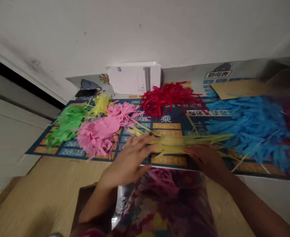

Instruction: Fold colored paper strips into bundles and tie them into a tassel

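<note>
On the blue mat (pixel 72 152), yellow strips (pixel 172 144), thin, ends splayed

A scuffed white wall (pixel 68 36) backs a printed tabletop (pixel 71 152) above tan floor (pixel 56 194).

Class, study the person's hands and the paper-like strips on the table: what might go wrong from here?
1. The yellow strips fan out loosely beyond the left hand and right hand, so they may tangle or slip out of line.
2. Their right-hand ends reach close to the blue pile, so colours could get mixed.
3. The pink pile reaches the front edge of the table; a nudge might drop some strips.
</note>
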Demonstrator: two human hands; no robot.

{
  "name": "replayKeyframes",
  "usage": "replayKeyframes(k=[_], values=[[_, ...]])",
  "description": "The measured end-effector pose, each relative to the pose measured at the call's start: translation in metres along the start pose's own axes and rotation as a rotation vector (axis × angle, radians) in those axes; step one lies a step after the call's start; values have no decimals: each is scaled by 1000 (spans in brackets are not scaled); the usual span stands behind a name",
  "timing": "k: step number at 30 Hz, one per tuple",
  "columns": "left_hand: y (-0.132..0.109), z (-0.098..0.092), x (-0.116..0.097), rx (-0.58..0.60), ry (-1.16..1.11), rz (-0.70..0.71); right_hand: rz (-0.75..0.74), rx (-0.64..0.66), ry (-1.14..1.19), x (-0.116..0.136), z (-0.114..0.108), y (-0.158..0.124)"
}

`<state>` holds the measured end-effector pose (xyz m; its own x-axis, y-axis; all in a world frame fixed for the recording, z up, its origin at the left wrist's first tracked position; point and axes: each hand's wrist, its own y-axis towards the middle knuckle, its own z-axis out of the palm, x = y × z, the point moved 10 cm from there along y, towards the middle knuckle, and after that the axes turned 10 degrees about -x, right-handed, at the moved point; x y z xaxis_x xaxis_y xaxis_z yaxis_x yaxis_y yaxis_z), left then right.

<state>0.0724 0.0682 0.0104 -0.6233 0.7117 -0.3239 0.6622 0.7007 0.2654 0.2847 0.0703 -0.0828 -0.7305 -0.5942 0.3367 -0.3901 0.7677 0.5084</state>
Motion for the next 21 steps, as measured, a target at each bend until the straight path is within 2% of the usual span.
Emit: replayKeyframes(k=[3,5,7,10,12,16,21], values=[[25,50,-16,-32,-65,2,44,62,-20,-6,5,6],[37,72,1,-76,-58,-137,100,93,-1,-12,6,12],[44,84,25,-99,-67,-258,181,122,50,-19,6,20],[50,87,55,-86,-83,-367,324,185,84,-32,11,33],[56,86,65,-48,-37,-420,366,218,14,-38,15,42],[66,86,65,-1,101,-439,372,257,-115,-44,23,52],[67,90,62,-43,150,-413,365,225,-116,-48,26,53]])
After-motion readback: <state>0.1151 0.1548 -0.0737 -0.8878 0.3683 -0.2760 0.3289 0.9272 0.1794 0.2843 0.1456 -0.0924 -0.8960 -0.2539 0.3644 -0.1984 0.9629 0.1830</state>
